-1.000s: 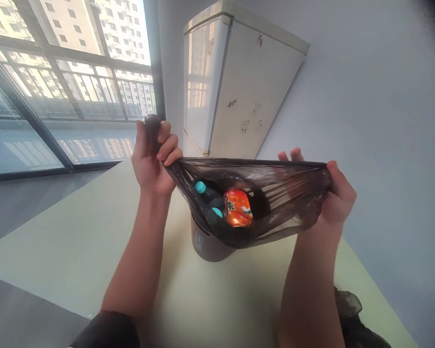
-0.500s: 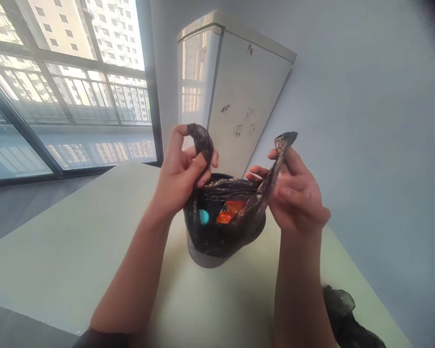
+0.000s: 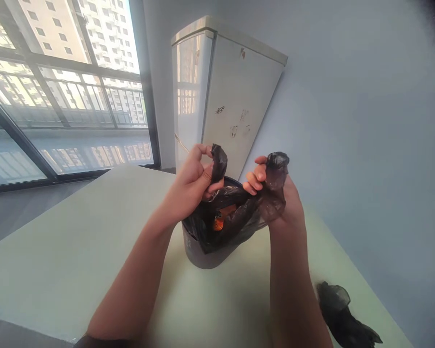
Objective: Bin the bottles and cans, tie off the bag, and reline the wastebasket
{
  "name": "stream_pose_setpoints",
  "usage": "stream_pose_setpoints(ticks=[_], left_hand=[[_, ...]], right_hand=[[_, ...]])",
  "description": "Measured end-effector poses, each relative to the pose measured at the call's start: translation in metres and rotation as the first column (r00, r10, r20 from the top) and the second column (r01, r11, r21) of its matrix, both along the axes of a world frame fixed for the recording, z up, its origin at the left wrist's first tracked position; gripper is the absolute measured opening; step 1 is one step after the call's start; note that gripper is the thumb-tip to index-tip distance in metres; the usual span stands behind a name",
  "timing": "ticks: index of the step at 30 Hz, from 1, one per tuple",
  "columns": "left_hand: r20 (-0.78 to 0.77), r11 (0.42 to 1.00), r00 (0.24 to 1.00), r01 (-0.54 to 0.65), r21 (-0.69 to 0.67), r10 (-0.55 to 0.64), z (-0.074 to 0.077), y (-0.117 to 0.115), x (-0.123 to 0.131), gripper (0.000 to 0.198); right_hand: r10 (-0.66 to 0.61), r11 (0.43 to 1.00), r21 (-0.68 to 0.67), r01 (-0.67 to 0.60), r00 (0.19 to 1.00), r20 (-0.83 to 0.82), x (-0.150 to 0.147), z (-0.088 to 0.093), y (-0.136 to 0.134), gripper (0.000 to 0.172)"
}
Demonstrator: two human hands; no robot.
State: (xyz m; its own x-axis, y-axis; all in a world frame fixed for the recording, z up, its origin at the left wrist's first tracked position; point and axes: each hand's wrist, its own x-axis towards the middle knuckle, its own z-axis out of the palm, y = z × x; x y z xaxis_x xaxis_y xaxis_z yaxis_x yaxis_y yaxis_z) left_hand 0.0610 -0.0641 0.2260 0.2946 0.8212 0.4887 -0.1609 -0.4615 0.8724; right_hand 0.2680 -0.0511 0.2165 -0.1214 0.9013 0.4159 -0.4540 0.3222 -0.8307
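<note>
Hands (image 3: 194,186) on blk bag (image 3: 244,227), bin (image 3: 206,258) below

Bag (image 3: 250,217): thin, crinkled, translucent plastic, slight sheen. Bin (image 3: 206,258): smooth, matt, plastic-looking. Tabletop (image 3: 119,217): smooth. Fridge (image 3: 228,92): glossy left face.

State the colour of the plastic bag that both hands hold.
The plastic bag is black and slightly see-through; the head view shows it best.

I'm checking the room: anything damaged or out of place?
Yes. The tall white boxy refrigerator has brown blotchy marks on its otherwise plain side. A crumpled black plastic bundle lies loose on the pale, smooth table, perhaps stray.
</note>
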Motion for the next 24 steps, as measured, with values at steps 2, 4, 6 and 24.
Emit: stream_pose_setpoints(ticks=[2,4,6,24], left_hand=[[-0.065,0.998,0.997,-0.026,0.049,0.029,0.003,-0.003,0.001,0.033],[-0.123,0.993,0.989,-0.073,0.092,0.084,0.005,-0.005,0.002,0.039],[-0.146,0.989,0.981,-0.112,0.099,0.126,0.006,-0.007,0.002,0.039],[-0.156,0.916,0.905,-0.378,0.133,0.396,0.0,-0.007,0.013,0.024]], right_hand=[[0.039,0.998,-0.054,-0.039,0.999,-0.007,-0.002,0.0,-0.002,0.022],[0.065,0.993,-0.103,-0.063,0.998,0.016,-0.004,0.0,-0.005,0.025],[0.066,0.992,-0.11,-0.061,0.997,0.042,-0.007,0.0,-0.008,0.028],[-0.035,0.997,-0.036,0.069,0.806,0.59,-0.02,0.007,-0.039,0.031]])
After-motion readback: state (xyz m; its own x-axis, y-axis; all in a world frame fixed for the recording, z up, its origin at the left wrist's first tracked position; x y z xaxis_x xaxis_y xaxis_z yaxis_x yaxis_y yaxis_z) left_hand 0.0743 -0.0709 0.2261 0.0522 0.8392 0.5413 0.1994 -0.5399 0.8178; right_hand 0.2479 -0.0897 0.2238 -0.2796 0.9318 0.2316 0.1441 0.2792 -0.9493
